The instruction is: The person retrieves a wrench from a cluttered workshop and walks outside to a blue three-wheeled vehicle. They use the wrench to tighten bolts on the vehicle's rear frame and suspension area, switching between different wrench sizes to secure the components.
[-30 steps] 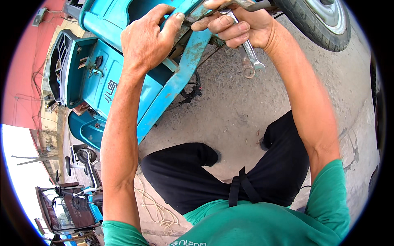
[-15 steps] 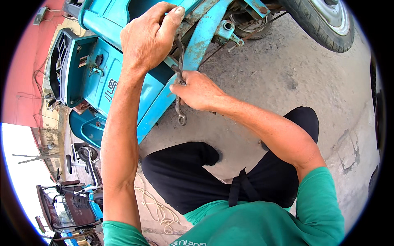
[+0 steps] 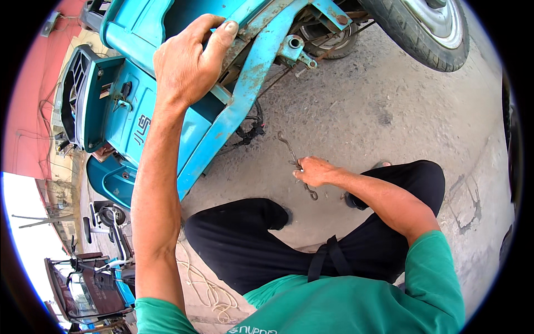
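A turquoise vehicle lies tipped on its side at the upper left, its rusty-edged frame rail (image 3: 250, 78) facing me. My left hand (image 3: 192, 62) is closed at the edge of its body panel (image 3: 136, 33), thumb on the near side and most fingers hidden behind. Lower and to the right, my right hand (image 3: 316, 170) grips a dark metal wrench (image 3: 286, 146) by its middle, apart from the vehicle and above the ground. A ring-shaped end sticks out below the fist. I cannot tell whether the fist holds a second wrench too.
A black-tyred wheel (image 3: 425, 33) juts out at the upper right, with a smaller wheel (image 3: 331, 39) behind the frame. Dark cables (image 3: 250, 131) hang under the rail. Pale rope (image 3: 208, 292) lies beside my leg. Another three-wheeler (image 3: 89, 286) is parked at lower left.
My right hand has drawn the wrench away from the frame rail, down and to the right. My left hand stays on the panel edge; the view has shifted a little.
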`<move>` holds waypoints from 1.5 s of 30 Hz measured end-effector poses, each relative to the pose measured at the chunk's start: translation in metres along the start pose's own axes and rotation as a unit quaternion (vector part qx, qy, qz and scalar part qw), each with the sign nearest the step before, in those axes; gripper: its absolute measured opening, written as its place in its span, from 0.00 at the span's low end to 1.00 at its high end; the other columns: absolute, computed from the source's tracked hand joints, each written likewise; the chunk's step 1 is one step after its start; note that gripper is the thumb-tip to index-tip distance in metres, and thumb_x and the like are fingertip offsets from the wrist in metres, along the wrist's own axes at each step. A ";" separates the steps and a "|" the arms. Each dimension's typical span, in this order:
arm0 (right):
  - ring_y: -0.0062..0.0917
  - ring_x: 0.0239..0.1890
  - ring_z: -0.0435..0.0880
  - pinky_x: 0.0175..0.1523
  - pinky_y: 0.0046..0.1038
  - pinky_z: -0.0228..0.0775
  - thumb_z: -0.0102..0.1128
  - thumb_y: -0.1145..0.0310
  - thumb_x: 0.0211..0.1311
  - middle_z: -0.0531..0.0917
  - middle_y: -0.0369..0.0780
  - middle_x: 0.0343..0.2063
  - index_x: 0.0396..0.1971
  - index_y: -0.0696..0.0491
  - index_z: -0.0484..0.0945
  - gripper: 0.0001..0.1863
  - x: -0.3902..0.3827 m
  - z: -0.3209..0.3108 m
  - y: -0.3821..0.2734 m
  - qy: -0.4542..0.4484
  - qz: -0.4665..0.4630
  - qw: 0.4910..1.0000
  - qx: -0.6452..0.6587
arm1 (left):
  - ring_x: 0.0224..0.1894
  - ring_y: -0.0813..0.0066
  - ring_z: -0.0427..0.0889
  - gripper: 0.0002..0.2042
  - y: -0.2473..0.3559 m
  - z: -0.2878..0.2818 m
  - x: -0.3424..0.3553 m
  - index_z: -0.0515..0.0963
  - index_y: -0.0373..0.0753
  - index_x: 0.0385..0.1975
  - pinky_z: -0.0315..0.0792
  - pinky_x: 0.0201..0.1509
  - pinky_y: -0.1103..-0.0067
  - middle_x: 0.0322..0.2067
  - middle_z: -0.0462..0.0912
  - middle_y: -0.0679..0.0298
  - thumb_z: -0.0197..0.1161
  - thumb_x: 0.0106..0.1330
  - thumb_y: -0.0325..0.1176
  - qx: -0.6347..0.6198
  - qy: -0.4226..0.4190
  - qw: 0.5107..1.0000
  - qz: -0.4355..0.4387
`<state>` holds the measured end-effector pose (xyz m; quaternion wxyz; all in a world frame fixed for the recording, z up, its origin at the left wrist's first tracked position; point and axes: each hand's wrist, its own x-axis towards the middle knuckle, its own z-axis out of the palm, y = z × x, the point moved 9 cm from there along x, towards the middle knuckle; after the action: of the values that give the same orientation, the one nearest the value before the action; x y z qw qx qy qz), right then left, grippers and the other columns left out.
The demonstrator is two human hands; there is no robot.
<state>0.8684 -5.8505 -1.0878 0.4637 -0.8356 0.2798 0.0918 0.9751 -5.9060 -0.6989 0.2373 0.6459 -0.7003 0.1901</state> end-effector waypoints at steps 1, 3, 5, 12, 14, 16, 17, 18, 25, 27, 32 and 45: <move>0.49 0.46 0.82 0.53 0.45 0.73 0.57 0.51 0.61 0.82 0.57 0.37 0.41 0.66 0.77 0.27 0.003 0.013 0.012 -0.021 0.010 0.999 -0.024 | 0.28 0.65 0.84 0.22 0.001 0.001 0.001 0.83 0.45 0.41 0.74 0.32 0.72 0.24 0.85 0.62 0.49 0.68 0.55 -0.002 -0.003 1.000 0.000; 0.48 0.47 0.82 0.54 0.44 0.73 0.59 0.49 0.59 0.83 0.56 0.39 0.45 0.66 0.77 0.31 0.002 0.025 0.018 -0.063 0.026 0.995 -0.071 | 0.28 0.65 0.84 0.23 0.003 0.002 0.003 0.83 0.44 0.41 0.73 0.31 0.72 0.24 0.85 0.62 0.48 0.68 0.55 -0.001 -0.010 1.000 -0.001; 0.47 0.48 0.82 0.56 0.43 0.72 0.62 0.46 0.55 0.82 0.56 0.43 0.49 0.66 0.76 0.35 0.004 -0.012 0.003 0.053 -0.001 0.994 -0.098 | 0.28 0.65 0.84 0.23 0.003 0.002 0.004 0.83 0.44 0.40 0.73 0.31 0.71 0.24 0.84 0.62 0.47 0.69 0.55 0.007 -0.018 1.000 0.007; 0.38 0.33 0.87 0.42 0.39 0.79 0.63 0.54 0.57 0.86 0.49 0.28 0.41 0.61 0.80 0.23 -0.068 -0.275 -0.137 0.497 -0.160 0.848 0.091 | 0.26 0.67 0.82 0.35 0.000 0.028 0.021 0.79 0.33 0.41 0.73 0.29 0.73 0.28 0.80 0.50 0.48 0.65 0.66 -0.106 -0.148 0.970 -0.158; 0.40 0.33 0.87 0.41 0.41 0.79 0.62 0.54 0.58 0.85 0.50 0.29 0.41 0.60 0.80 0.22 -0.056 -0.291 -0.148 0.525 -0.163 0.834 0.056 | 0.25 0.74 0.83 0.43 0.001 0.029 0.019 0.75 0.31 0.52 0.75 0.25 0.80 0.33 0.79 0.52 0.43 0.64 0.72 -0.164 -0.157 0.941 -0.250; 0.41 0.34 0.87 0.41 0.42 0.79 0.62 0.53 0.59 0.85 0.50 0.30 0.40 0.59 0.80 0.22 -0.036 -0.292 -0.155 0.520 -0.153 0.840 0.022 | 0.26 0.73 0.85 0.44 -0.001 0.032 0.018 0.72 0.27 0.54 0.75 0.20 0.88 0.38 0.78 0.47 0.44 0.64 0.72 -0.168 -0.184 0.941 -0.229; 0.41 0.34 0.87 0.40 0.44 0.79 0.61 0.52 0.60 0.85 0.49 0.29 0.39 0.57 0.81 0.21 -0.032 -0.291 -0.157 0.535 -0.160 0.830 -0.001 | 0.23 0.74 0.84 0.44 0.002 0.033 0.021 0.73 0.27 0.52 0.75 0.19 0.87 0.35 0.79 0.48 0.44 0.64 0.72 -0.179 -0.195 0.938 -0.223; 0.41 0.34 0.87 0.40 0.44 0.79 0.61 0.52 0.61 0.84 0.49 0.29 0.38 0.57 0.81 0.21 -0.030 -0.290 -0.158 0.533 -0.154 0.832 0.001 | 0.21 0.74 0.83 0.44 0.003 0.033 0.023 0.73 0.27 0.51 0.75 0.18 0.86 0.31 0.80 0.49 0.44 0.64 0.72 -0.184 -0.206 0.936 -0.218; 0.41 0.33 0.86 0.38 0.44 0.77 0.63 0.53 0.60 0.84 0.45 0.28 0.36 0.55 0.80 0.18 -0.026 -0.292 -0.162 0.565 -0.128 0.815 0.009 | 0.12 0.81 0.76 0.43 -0.005 0.036 0.020 0.77 0.29 0.41 0.70 0.17 0.86 0.10 0.71 0.64 0.47 0.61 0.74 -0.131 -0.222 0.934 -0.246; 0.43 0.35 0.85 0.39 0.46 0.77 0.62 0.55 0.62 0.84 0.46 0.31 0.38 0.55 0.79 0.17 -0.022 -0.290 -0.161 0.559 -0.141 0.816 0.032 | 0.12 0.82 0.74 0.42 -0.001 0.037 0.018 0.78 0.30 0.41 0.69 0.17 0.87 0.10 0.70 0.65 0.47 0.61 0.74 -0.137 -0.222 0.936 -0.236; 0.42 0.35 0.84 0.37 0.45 0.75 0.63 0.57 0.61 0.83 0.44 0.33 0.35 0.54 0.78 0.15 -0.031 -0.284 -0.163 0.614 -0.186 0.767 0.016 | 0.12 0.84 0.72 0.41 0.010 0.036 0.018 0.78 0.31 0.42 0.66 0.17 0.88 0.11 0.68 0.67 0.49 0.60 0.73 -0.148 -0.226 0.938 -0.215; 0.43 0.34 0.85 0.41 0.41 0.77 0.65 0.56 0.59 0.84 0.50 0.28 0.34 0.58 0.82 0.18 -0.002 -0.303 -0.153 0.446 -0.160 0.870 0.137 | 0.13 0.84 0.72 0.42 -0.008 0.042 0.018 0.75 0.34 0.54 0.69 0.18 0.86 0.11 0.69 0.67 0.51 0.60 0.73 -0.152 -0.254 0.920 -0.258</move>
<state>0.9195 -6.0369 -0.8084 0.4078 -0.7491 0.3288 -0.4055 0.9786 -5.9453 -0.7228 0.1879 0.7866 -0.5669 -0.1565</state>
